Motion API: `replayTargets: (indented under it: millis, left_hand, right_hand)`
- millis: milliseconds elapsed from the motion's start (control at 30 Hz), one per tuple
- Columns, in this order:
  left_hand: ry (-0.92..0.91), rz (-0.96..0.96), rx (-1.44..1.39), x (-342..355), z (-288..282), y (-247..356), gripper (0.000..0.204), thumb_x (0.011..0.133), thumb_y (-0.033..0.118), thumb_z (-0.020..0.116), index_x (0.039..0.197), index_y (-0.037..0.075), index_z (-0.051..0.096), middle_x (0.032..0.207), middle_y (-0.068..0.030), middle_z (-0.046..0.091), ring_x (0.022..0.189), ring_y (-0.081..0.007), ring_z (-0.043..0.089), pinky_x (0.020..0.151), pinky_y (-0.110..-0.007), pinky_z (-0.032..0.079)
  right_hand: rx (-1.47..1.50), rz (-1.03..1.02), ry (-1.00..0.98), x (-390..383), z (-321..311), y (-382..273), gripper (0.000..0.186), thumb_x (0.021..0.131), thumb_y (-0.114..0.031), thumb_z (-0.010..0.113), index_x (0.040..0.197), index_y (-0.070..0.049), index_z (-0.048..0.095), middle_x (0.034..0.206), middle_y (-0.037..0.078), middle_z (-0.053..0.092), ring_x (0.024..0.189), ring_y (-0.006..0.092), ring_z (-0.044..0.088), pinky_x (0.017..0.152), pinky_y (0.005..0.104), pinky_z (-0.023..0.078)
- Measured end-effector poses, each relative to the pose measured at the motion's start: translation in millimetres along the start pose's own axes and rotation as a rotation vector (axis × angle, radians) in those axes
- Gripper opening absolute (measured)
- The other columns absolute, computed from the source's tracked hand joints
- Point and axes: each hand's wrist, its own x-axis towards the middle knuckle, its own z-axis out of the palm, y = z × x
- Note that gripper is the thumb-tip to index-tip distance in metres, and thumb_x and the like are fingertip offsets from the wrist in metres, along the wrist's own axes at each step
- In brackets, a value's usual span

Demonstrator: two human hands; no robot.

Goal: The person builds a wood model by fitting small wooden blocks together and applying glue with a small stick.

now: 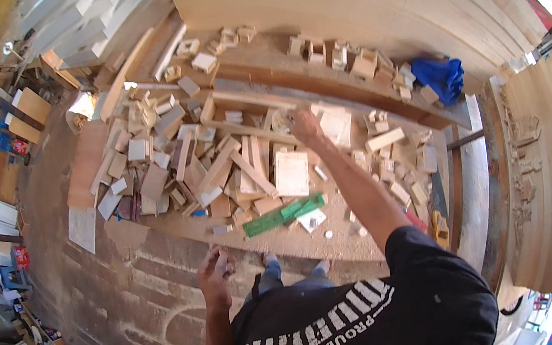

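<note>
My right arm stretches across the heap of wood, and my right hand is at the right part of a long, shallow wooden frame. Its fingers look curled downward; whatever they hold, if anything, is hidden. My left hand hovers in front of the near edge of the work surface, fingers bent toward the thumb, and I cannot make out anything in it. Just beyond my right hand's wrist lies a pale flat board. Nearer to me sit a pale rectangular panel and a green-painted strip.
Loose wood offcuts cover the surface's left side. Small box-shaped wooden pieces line the back, beside a blue cloth. Large boards stand behind. A yellow tool lies at the right edge. Sawdust covers the near part.
</note>
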Motion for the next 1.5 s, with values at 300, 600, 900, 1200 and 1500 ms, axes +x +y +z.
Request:
replayTargets:
  millis: [300,600,900,1200,1500]
  left_hand:
    - [-0.287,-0.059,-0.032,35.0,36.6,4.1,0.033,0.095,0.008,0.072,0.125,-0.001,0.064,0.113,-0.0080,0.071,0.099,-0.0169,0.070,0.078,-0.029,0.054]
    - [-0.543,-0.166,0.087,28.5,132.1,-31.6,0.034,0.094,0.010,0.073,0.125,0.000,0.064,0.113,-0.0089,0.072,0.102,-0.0190,0.071,0.077,-0.030,0.055]
    - [-0.290,-0.132,-0.007,21.1,156.2,-54.8,0.033,0.094,0.011,0.074,0.124,0.000,0.064,0.112,-0.0091,0.073,0.098,-0.0180,0.072,0.075,-0.029,0.057]
    - [-0.649,-0.135,-0.078,-4.2,138.1,-44.7,0.030,0.096,0.005,0.067,0.125,0.004,0.066,0.126,-0.0109,0.070,0.105,-0.0228,0.070,0.078,-0.031,0.059]
    - [-0.619,-0.127,0.150,10.8,152.8,-62.8,0.029,0.093,0.009,0.074,0.121,0.003,0.068,0.114,-0.0076,0.073,0.098,-0.0175,0.071,0.074,-0.029,0.056]
  right_hand:
    - [0.218,0.327,0.171,-156.0,-115.6,-5.8,0.022,0.091,-0.023,0.070,0.100,-0.003,0.073,0.091,0.020,0.070,0.081,0.0361,0.069,0.072,0.0440,0.054]
    - [-0.050,0.808,0.172,-424.2,-148.9,44.7,0.013,0.085,-0.007,0.070,0.097,-0.001,0.072,0.093,0.020,0.069,0.083,0.0381,0.068,0.072,0.0445,0.052]
    - [0.339,0.494,0.041,-432.5,-125.1,20.3,0.017,0.088,-0.006,0.069,0.104,-0.004,0.074,0.103,0.016,0.071,0.093,0.0382,0.070,0.081,0.0416,0.057]
    - [0.503,0.332,-0.057,-346.2,-131.2,-50.1,0.017,0.091,-0.009,0.068,0.105,-0.001,0.073,0.094,0.017,0.069,0.078,0.0337,0.068,0.072,0.0419,0.055]
    - [-0.163,0.714,0.297,-404.2,-132.0,49.9,0.011,0.089,-0.010,0.065,0.094,-0.001,0.065,0.102,0.019,0.065,0.097,0.0406,0.062,0.083,0.0518,0.049]
